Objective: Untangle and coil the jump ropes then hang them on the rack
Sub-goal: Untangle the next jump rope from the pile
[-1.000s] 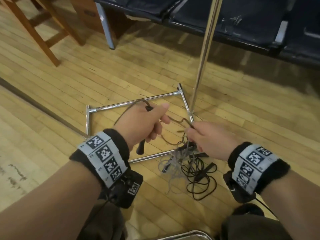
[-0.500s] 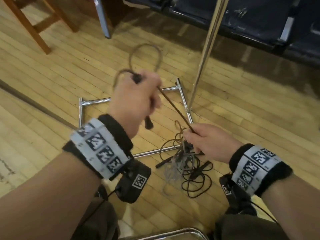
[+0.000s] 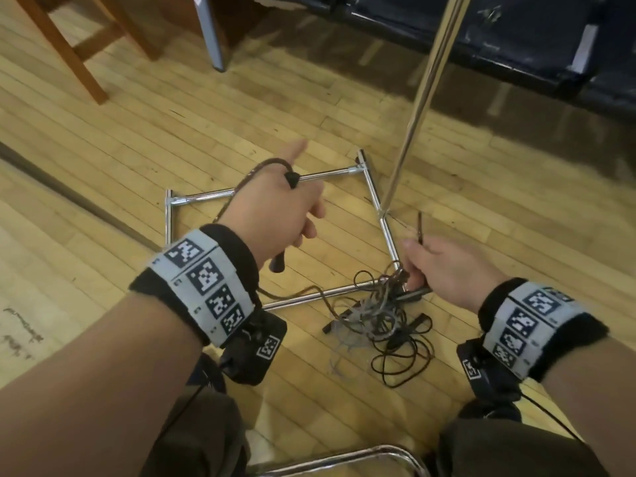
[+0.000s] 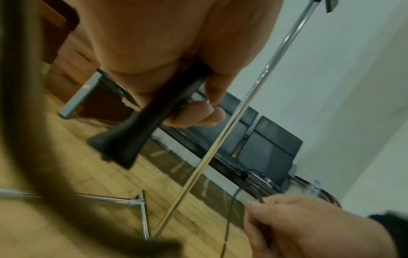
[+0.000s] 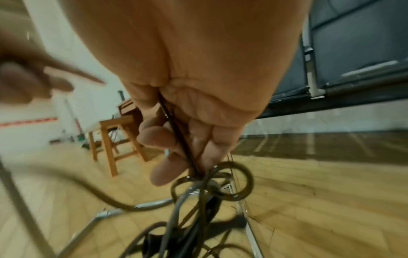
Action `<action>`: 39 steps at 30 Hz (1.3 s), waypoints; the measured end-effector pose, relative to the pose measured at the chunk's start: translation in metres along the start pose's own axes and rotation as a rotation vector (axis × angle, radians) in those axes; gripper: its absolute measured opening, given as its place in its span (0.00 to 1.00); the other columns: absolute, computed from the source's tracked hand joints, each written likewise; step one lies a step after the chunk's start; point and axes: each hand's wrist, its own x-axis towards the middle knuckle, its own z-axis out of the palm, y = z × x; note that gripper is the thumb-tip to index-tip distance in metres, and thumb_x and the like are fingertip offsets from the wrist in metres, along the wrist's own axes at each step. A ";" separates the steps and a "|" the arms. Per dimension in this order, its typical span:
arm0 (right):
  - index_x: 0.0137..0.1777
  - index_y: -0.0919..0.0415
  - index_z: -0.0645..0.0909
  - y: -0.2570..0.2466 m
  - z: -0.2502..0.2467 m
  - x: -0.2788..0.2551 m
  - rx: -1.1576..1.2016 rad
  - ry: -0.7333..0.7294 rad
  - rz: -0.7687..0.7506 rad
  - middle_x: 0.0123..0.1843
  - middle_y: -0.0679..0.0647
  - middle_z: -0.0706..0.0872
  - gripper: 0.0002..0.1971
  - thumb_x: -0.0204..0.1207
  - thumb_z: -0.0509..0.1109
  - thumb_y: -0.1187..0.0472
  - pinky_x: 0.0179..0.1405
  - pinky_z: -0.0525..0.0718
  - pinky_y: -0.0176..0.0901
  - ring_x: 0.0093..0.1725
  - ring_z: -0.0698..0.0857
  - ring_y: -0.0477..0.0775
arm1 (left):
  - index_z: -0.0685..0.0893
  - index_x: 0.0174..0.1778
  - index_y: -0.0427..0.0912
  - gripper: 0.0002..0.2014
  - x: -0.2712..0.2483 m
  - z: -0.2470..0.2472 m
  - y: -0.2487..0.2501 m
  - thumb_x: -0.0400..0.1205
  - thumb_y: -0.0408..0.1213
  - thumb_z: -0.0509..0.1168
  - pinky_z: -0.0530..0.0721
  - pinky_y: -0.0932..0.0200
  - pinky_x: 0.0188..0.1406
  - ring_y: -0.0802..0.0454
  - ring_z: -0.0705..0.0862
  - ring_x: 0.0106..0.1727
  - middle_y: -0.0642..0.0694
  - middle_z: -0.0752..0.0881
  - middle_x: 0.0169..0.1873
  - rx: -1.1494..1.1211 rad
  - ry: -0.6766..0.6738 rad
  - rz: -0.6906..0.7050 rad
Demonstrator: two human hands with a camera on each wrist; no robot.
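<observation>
My left hand (image 3: 275, 208) grips a black jump-rope handle (image 4: 141, 129); its brown rope (image 3: 254, 170) loops over the back of the hand and trails down under my left wrist toward the pile. To the right, my right hand (image 3: 444, 266) pinches a thin dark cord (image 5: 176, 137) that rises from a tangle of black and grey ropes (image 3: 382, 318) on the floor. The chrome rack's base frame (image 3: 268, 184) lies on the wood floor, and its pole (image 3: 423, 98) stands up between my hands. In the right wrist view the tangle (image 5: 212, 185) hangs just below my fingertips.
A dark bench (image 3: 481, 39) runs along the back. A wooden stool (image 3: 69, 39) stands at the back left. A chrome chair rail (image 3: 344, 459) sits near my knees at the bottom edge. The floor is light wooden planks.
My left hand, which had lifted the handle up with a rope loop above it, has come back down. The taut rope between my hands has gone slack. My right hand stays at the tangle.
</observation>
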 end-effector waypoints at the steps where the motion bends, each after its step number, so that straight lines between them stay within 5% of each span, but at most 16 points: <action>1: 0.43 0.50 0.83 0.000 0.001 -0.002 -0.045 -0.035 -0.021 0.37 0.49 0.90 0.24 0.88 0.52 0.38 0.42 0.83 0.45 0.40 0.88 0.46 | 0.64 0.87 0.69 0.31 -0.003 0.004 0.002 0.90 0.46 0.67 0.91 0.50 0.32 0.52 0.88 0.30 0.49 0.94 0.38 0.064 -0.082 0.079; 3: 0.43 0.44 0.81 -0.007 0.006 -0.008 -0.072 -0.077 -0.121 0.37 0.46 0.89 0.25 0.81 0.50 0.30 0.39 0.83 0.44 0.37 0.86 0.42 | 0.69 0.83 0.76 0.26 -0.009 0.013 0.005 0.89 0.54 0.65 0.88 0.53 0.31 0.56 0.85 0.29 0.54 0.92 0.37 0.201 -0.264 0.198; 7: 0.45 0.23 0.81 -0.020 0.012 -0.013 -0.033 -0.157 -0.292 0.41 0.33 0.89 0.17 0.84 0.50 0.34 0.37 0.84 0.37 0.43 0.87 0.36 | 0.80 0.76 0.71 0.20 -0.017 0.031 0.008 0.87 0.64 0.63 0.72 0.80 0.25 0.77 0.80 0.27 0.70 0.88 0.37 0.442 -0.466 0.244; 10: 0.45 0.32 0.84 -0.016 0.011 -0.012 -0.069 -0.152 -0.272 0.41 0.45 0.91 0.17 0.84 0.53 0.37 0.45 0.90 0.54 0.42 0.89 0.46 | 0.83 0.64 0.68 0.13 -0.016 0.041 0.006 0.87 0.64 0.63 0.75 0.72 0.29 0.74 0.81 0.27 0.61 0.86 0.32 0.557 -0.476 0.261; 13: 0.41 0.39 0.83 -0.013 0.009 -0.014 -0.082 -0.148 -0.275 0.34 0.42 0.86 0.19 0.81 0.54 0.34 0.33 0.84 0.47 0.32 0.83 0.41 | 0.85 0.52 0.59 0.12 -0.009 0.039 0.008 0.85 0.62 0.66 0.77 0.66 0.30 0.68 0.81 0.26 0.55 0.88 0.32 0.638 -0.409 0.271; 15: 0.45 0.46 0.84 -0.009 0.007 -0.013 -0.062 -0.147 -0.262 0.35 0.47 0.86 0.18 0.84 0.58 0.38 0.36 0.84 0.54 0.33 0.83 0.46 | 0.85 0.46 0.57 0.16 -0.004 0.033 0.010 0.83 0.66 0.65 0.78 0.69 0.24 0.67 0.82 0.25 0.57 0.89 0.28 0.716 -0.378 0.232; 17: 0.44 0.49 0.83 -0.004 0.003 -0.009 -0.068 -0.129 -0.251 0.38 0.52 0.87 0.17 0.86 0.62 0.40 0.40 0.85 0.58 0.37 0.84 0.51 | 0.85 0.45 0.57 0.17 -0.002 0.028 0.011 0.82 0.67 0.67 0.74 0.72 0.18 0.67 0.82 0.22 0.62 0.88 0.25 0.769 -0.432 0.201; 20: 0.39 0.49 0.79 0.001 0.003 -0.008 -0.079 -0.137 -0.268 0.34 0.51 0.84 0.17 0.85 0.65 0.40 0.32 0.81 0.51 0.32 0.81 0.49 | 0.84 0.44 0.55 0.20 -0.004 0.026 0.009 0.81 0.69 0.66 0.73 0.66 0.26 0.63 0.79 0.24 0.54 0.85 0.26 0.870 -0.468 0.235; 22: 0.42 0.45 0.81 0.005 0.005 -0.005 -0.025 -0.150 -0.246 0.33 0.45 0.84 0.14 0.84 0.63 0.40 0.32 0.80 0.45 0.30 0.81 0.43 | 0.83 0.43 0.56 0.19 -0.006 0.025 0.010 0.84 0.68 0.63 0.73 0.66 0.25 0.63 0.78 0.24 0.55 0.82 0.26 0.839 -0.350 0.298; 24: 0.45 0.40 0.82 0.014 0.002 0.002 0.031 -0.123 -0.170 0.34 0.41 0.86 0.12 0.84 0.61 0.39 0.37 0.86 0.45 0.33 0.84 0.41 | 0.83 0.43 0.58 0.17 -0.005 0.019 0.015 0.87 0.66 0.61 0.76 0.66 0.20 0.65 0.78 0.21 0.60 0.82 0.23 0.564 -0.140 0.291; 27: 0.43 0.45 0.82 0.037 -0.003 0.010 -0.088 -0.147 -0.035 0.35 0.47 0.87 0.18 0.87 0.58 0.39 0.38 0.84 0.44 0.35 0.84 0.45 | 0.85 0.43 0.59 0.13 0.004 -0.008 0.022 0.84 0.62 0.65 0.89 0.50 0.34 0.59 0.83 0.29 0.60 0.81 0.25 0.024 0.335 0.257; 29: 0.44 0.48 0.81 0.050 -0.001 0.009 -0.201 -0.223 0.023 0.39 0.49 0.88 0.18 0.90 0.56 0.42 0.37 0.81 0.42 0.37 0.83 0.47 | 0.84 0.44 0.61 0.09 0.008 -0.023 0.024 0.82 0.60 0.68 0.90 0.44 0.40 0.53 0.85 0.34 0.58 0.83 0.30 -0.102 0.475 0.190; 32: 0.48 0.54 0.83 0.046 0.005 0.005 -0.235 -0.271 0.027 0.41 0.51 0.88 0.19 0.91 0.56 0.46 0.39 0.79 0.43 0.37 0.81 0.47 | 0.82 0.64 0.65 0.14 0.013 -0.026 0.011 0.86 0.62 0.63 0.90 0.50 0.32 0.57 0.88 0.31 0.54 0.89 0.41 0.225 0.377 0.061; 34: 0.47 0.56 0.83 0.029 0.004 0.004 -0.216 -0.232 -0.010 0.39 0.50 0.86 0.20 0.90 0.56 0.45 0.38 0.79 0.43 0.36 0.80 0.46 | 0.76 0.74 0.71 0.18 0.011 -0.018 0.005 0.88 0.64 0.60 0.84 0.58 0.23 0.62 0.84 0.22 0.55 0.88 0.34 0.384 0.256 0.068; 39: 0.43 0.57 0.83 -0.016 0.002 -0.005 -0.042 -0.176 -0.139 0.32 0.52 0.81 0.19 0.87 0.61 0.44 0.37 0.80 0.50 0.31 0.78 0.49 | 0.79 0.71 0.78 0.16 -0.005 0.013 0.006 0.87 0.65 0.60 0.75 0.69 0.17 0.65 0.76 0.17 0.61 0.82 0.22 0.509 -0.247 0.200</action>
